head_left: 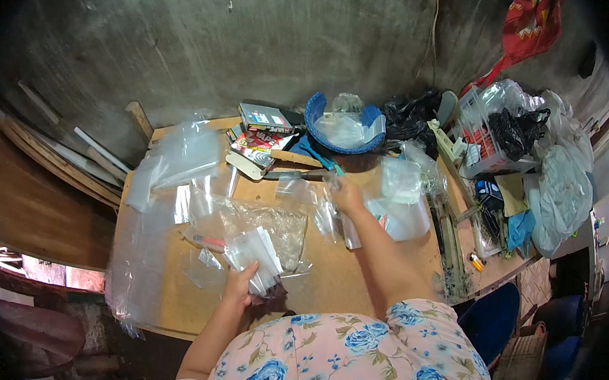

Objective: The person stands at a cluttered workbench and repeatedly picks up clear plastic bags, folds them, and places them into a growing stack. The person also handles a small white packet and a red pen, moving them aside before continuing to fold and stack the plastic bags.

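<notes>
My left hand [241, 283] is closed round a fanned stack of thin, whitish clear plastic bags [254, 251], held over the near middle of the table. Beneath the stack lies a larger crinkled clear plastic bag [284, 231], with a red strip [210, 242] beside it. My right hand [347, 196] reaches farther forward, its fingertips drawn together and slightly blurred; what they pinch cannot be made out. Loose clear plastic pieces [324, 216] lie just left of and below this hand. A dark-bladed tool [298, 175], partly covered, rests just beyond it.
Large clear plastic sheets [187, 155] cover the table's left side. A blue woven basket [343, 136] and small boxes [263, 118] stand at the back. More clear bags [400, 186] lie to the right, near a crate [491, 146], an orange lighter [475, 262] and a blue chair [493, 320].
</notes>
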`<state>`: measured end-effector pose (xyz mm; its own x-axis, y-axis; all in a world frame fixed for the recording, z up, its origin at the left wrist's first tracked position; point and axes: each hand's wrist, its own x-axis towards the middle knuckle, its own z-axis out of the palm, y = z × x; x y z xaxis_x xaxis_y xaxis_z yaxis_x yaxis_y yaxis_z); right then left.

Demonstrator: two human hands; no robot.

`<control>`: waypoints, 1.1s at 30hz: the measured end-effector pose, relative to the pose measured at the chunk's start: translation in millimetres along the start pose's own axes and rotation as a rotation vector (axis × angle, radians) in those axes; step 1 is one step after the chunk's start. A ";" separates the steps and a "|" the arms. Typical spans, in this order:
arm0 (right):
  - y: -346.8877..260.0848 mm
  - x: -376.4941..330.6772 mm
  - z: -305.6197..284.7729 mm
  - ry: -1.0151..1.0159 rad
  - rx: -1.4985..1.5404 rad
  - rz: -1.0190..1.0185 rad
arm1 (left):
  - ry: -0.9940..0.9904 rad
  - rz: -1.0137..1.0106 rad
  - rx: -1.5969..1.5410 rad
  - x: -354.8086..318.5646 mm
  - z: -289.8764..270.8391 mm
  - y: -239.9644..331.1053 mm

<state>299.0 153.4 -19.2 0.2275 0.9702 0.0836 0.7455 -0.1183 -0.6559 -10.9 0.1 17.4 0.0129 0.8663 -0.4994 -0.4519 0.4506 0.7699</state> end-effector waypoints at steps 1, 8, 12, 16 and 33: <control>11.3 8.0 -0.3 0.046 0.138 -0.011 | -0.004 0.008 0.015 1.9 1.6 -1.5; -1.6 1.4 -33.9 -0.099 0.245 0.064 | -0.027 -0.006 0.013 -4.6 19.9 12.5; -35.4 -15.1 -32.4 -0.069 0.087 -0.071 | -0.034 0.037 0.011 -10.7 21.2 12.6; -74.3 -39.2 -42.0 0.029 -0.067 -0.200 | -0.018 0.008 0.000 -16.7 20.0 9.9; -52.6 -193.3 -5.1 -0.426 0.627 0.166 | -0.393 -0.393 -0.224 -46.9 54.3 -10.6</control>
<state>219.0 -29.0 2.9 -0.0498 0.9629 -0.2650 0.1999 -0.2504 -0.9473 41.7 -33.6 54.1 0.5270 0.6782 -0.5121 -0.5232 0.7338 0.4333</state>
